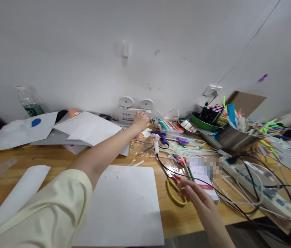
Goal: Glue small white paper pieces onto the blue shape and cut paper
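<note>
My left hand (pixel 141 120) reaches far across the table to the right part of a white emergency light (pixel 127 115) with two round lamps. Its fingers are bent, and whatever they grasp is hidden. Near the front right, my right hand (pixel 199 197) has its fingers closed at the yellow and red handles of a pair of scissors (pixel 171 193). The scissors' blades point away from me, beside a white sheet of paper (pixel 124 206). A white glue gun (pixel 156 143) stands beyond them, and a blue glue gun (pixel 162 136) lies behind it.
A phone (pixel 203 177) and a power strip (pixel 259 187) with tangled cables lie at the right. Markers fill a green bowl (pixel 202 122) near a metal container (pixel 234 138) of sticks. Loose papers (pixel 93 129) and a plastic bottle (pixel 30 101) are at the left, below the wall.
</note>
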The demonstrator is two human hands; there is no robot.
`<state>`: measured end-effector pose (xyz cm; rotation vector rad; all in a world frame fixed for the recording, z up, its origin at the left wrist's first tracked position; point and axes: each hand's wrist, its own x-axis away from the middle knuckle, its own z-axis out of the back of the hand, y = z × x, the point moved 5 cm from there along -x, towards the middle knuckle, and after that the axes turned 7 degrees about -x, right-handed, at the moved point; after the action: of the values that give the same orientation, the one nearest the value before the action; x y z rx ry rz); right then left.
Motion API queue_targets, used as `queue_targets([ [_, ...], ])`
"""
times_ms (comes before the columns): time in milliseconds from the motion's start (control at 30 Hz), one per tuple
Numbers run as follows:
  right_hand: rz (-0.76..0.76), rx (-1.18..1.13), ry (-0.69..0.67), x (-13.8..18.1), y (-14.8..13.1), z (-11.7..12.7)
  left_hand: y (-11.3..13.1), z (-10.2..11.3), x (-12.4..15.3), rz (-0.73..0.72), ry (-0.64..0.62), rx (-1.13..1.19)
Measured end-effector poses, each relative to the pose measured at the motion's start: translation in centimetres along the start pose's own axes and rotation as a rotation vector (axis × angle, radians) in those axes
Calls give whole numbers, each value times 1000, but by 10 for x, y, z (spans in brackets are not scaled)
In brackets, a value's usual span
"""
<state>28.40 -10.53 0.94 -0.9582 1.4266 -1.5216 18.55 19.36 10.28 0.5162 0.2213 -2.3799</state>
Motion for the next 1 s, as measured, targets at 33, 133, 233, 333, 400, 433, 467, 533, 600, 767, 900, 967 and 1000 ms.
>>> queue_targets([
  [33, -4, -14, -5, -2, 2, -3, -3, 6, 4, 6, 1, 0],
  [133, -1, -19, -38, -9, 6, -18, -8, 28, 27, -3, 3, 22],
  [233, 38, 93, -117, -19, 4, -43, -5, 49, 71, -8, -21, 61],
  [333, 136, 238, -251, -34, -3, -79, 10, 59, 136, -10, -78, 114],
  [400, 230, 343, -337, -47, -8, -105, 22, 56, 183, 37, -142, 263],
  [433, 285, 393, -375, -53, -10, -118, 27, 53, 207, 70, -165, 317],
  [467, 340, 446, -416, -58, -11, -130, 32, 48, 228, 104, -190, 358],
  [533, 444, 543, -505, -67, -10, -153, 39, 37, 264, 172, -250, 398],
  [600, 515, 637, -589, -71, -5, -170, 39, 29, 288, 273, -247, 414],
  [767, 561, 757, -623, -74, 12, -189, 36, 23, 308, 253, -227, 443],
  [900, 541, 730, -603, -73, 15, -190, 36, 23, 309, 170, -223, 417],
  [967, 535, 709, -602, -72, 14, -189, 34, 23, 309, 172, -226, 435],
  [1000, 527, 686, -598, -73, 13, -188, 33, 23, 309, 184, -230, 457],
])
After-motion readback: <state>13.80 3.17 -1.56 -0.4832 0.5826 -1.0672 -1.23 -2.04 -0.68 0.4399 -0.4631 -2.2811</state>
